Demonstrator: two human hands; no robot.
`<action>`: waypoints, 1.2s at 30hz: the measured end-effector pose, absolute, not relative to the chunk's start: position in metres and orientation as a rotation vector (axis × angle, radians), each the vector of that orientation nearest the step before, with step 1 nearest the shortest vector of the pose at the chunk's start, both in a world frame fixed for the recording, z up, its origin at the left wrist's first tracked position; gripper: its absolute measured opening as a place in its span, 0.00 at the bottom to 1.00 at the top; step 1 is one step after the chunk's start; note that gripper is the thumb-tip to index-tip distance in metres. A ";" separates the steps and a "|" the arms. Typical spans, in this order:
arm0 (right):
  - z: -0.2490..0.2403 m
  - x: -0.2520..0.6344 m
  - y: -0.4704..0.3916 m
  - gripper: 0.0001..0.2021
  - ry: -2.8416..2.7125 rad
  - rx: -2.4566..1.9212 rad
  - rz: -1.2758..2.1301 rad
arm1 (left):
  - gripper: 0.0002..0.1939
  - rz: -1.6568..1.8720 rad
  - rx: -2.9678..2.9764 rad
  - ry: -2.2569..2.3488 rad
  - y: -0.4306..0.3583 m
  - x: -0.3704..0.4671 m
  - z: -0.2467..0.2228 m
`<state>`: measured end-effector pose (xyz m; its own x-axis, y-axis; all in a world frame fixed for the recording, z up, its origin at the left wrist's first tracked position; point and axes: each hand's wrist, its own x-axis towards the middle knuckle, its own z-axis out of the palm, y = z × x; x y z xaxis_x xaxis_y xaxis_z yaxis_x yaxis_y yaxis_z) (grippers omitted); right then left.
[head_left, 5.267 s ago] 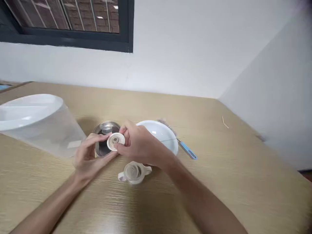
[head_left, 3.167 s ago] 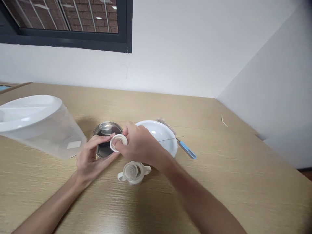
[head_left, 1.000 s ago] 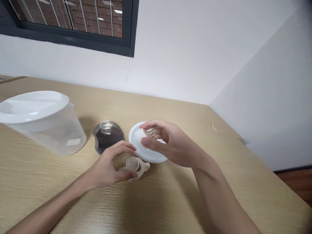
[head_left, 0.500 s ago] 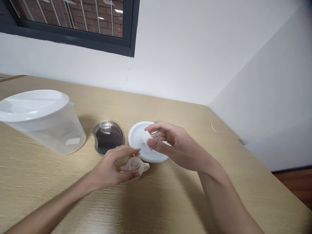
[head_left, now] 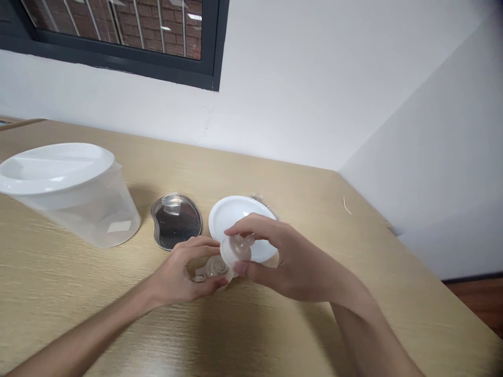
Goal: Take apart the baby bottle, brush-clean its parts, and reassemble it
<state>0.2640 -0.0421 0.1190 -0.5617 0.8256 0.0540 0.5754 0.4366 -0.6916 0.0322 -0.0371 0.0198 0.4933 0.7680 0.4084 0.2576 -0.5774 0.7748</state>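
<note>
My left hand (head_left: 188, 272) is curved around a small translucent piece (head_left: 217, 267) with round ridges and side tabs, its thumb and fingers at the piece's edges. Between the thumb and fingers of my right hand (head_left: 271, 251) is a clear, domed piece with a whitish round rim (head_left: 231, 251). This rim overlaps the right part of the ridged piece in view; whether they touch, I cannot tell. Behind my right hand lies a white oval plate (head_left: 228, 212), partly hidden by the fingers.
A dark kidney-shaped tray (head_left: 175, 230) holds a small clear piece (head_left: 172, 203). At the left stands a translucent container (head_left: 98, 209) with a white lid (head_left: 58, 165). A thin pale strip (head_left: 346, 206) lies on the wooden table (head_left: 157, 335) at the right.
My right hand has come down and toward me from above the plate, turning its piece and bringing it beside my left hand. My left hand has barely moved.
</note>
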 end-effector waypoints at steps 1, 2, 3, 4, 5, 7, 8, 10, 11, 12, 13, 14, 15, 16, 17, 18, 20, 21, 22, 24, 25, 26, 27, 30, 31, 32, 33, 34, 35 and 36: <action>0.118 0.263 -0.043 0.19 -2.338 -1.213 0.901 | 0.14 1.001 2.075 0.833 -0.037 0.032 0.020; 0.117 0.261 -0.044 0.19 -2.362 -1.234 0.912 | 0.15 0.983 2.058 0.830 -0.036 0.032 0.020; 0.116 0.259 -0.045 0.18 -2.385 -1.244 0.925 | 0.15 0.963 2.039 0.829 -0.035 0.031 0.020; 0.115 0.258 -0.046 0.17 -2.407 -1.241 0.945 | 0.16 0.939 2.017 0.829 -0.035 0.030 0.020; 0.113 0.256 -0.046 0.16 -2.425 -1.229 0.966 | 0.17 0.920 1.990 0.829 -0.034 0.030 0.020; 0.109 0.253 -0.045 0.14 -2.447 -1.195 1.011 | 0.19 0.883 1.926 0.833 -0.034 0.028 0.020; 0.108 0.252 -0.045 0.15 -2.446 -1.181 1.031 | 0.20 0.873 1.896 0.838 -0.033 0.028 0.019; 0.104 0.250 -0.044 0.17 -2.430 -1.169 1.059 | 0.20 0.863 1.844 0.851 -0.033 0.028 0.019; 0.103 0.249 -0.044 0.18 -2.424 -1.168 1.067 | 0.20 0.860 1.826 0.852 -0.033 0.028 0.019; 0.102 0.249 -0.044 0.18 -2.421 -1.169 1.074 | 0.20 0.859 1.813 0.848 -0.033 0.028 0.019; 0.101 0.248 -0.044 0.18 -2.420 -1.172 1.080 | 0.20 0.859 1.803 0.841 -0.033 0.028 0.018; 0.100 0.248 -0.043 0.18 -2.424 -1.177 1.086 | 0.20 0.855 1.797 0.832 -0.034 0.028 0.018; 0.099 0.248 -0.043 0.18 -2.429 -1.178 1.091 | 0.20 0.847 1.792 0.820 -0.034 0.028 0.017; 0.098 0.247 -0.043 0.18 -2.432 -1.176 1.093 | 0.21 0.835 1.783 0.807 -0.034 0.027 0.016; 0.098 0.247 -0.043 0.18 -2.435 -1.171 1.093 | 0.22 0.814 1.767 0.797 -0.035 0.027 0.015; 0.097 0.247 -0.042 0.19 -2.439 -1.167 1.093 | 0.22 0.783 1.744 0.793 -0.035 0.026 0.015; 0.096 0.247 -0.042 0.19 -2.446 -1.162 1.089 | 0.26 0.710 1.698 0.808 -0.035 0.024 0.014; 0.096 0.247 -0.042 0.19 -2.452 -1.163 1.087 | 0.28 0.680 1.686 0.828 -0.036 0.024 0.013; 0.096 0.246 -0.042 0.18 -2.460 -1.163 1.082 | 0.30 0.657 1.687 0.852 -0.035 0.023 0.013; 0.096 0.246 -0.043 0.16 -2.477 -1.153 1.060 | 0.32 0.647 1.706 0.898 -0.035 0.023 0.012; 0.096 0.246 -0.043 0.16 -2.486 -1.142 1.047 | 0.32 0.649 1.716 0.915 -0.034 0.024 0.012; 0.096 0.245 -0.044 0.15 -2.497 -1.129 1.032 | 0.31 0.649 1.723 0.927 -0.034 0.024 0.012; 0.096 0.245 -0.044 0.15 -2.509 -1.117 1.014 | 0.30 0.646 1.726 0.936 -0.034 0.024 0.011; 0.096 0.243 -0.044 0.14 -2.566 -1.079 0.953 | 0.25 0.633 1.732 0.959 -0.033 0.025 0.007; 0.096 0.243 -0.045 0.14 -2.588 -1.060 0.929 | 0.24 0.634 1.733 0.968 -0.033 0.026 0.006; 0.096 0.242 -0.045 0.15 -2.609 -1.042 0.904 | 0.24 0.638 1.734 0.973 -0.033 0.026 0.004; 0.096 0.242 -0.045 0.15 -2.630 -1.024 0.883 | 0.23 0.642 1.732 0.974 -0.033 0.026 0.003; 0.096 0.242 -0.044 0.15 -2.650 -1.009 0.870 | 0.22 0.642 1.726 0.965 -0.033 0.026 0.002; 0.096 0.242 -0.044 0.16 -2.666 -0.994 0.860 | 0.21 0.637 1.717 0.949 -0.032 0.026 0.001; 0.096 0.242 -0.043 0.16 -2.684 -0.979 0.861 | 0.21 0.630 1.705 0.928 -0.032 0.026 0.000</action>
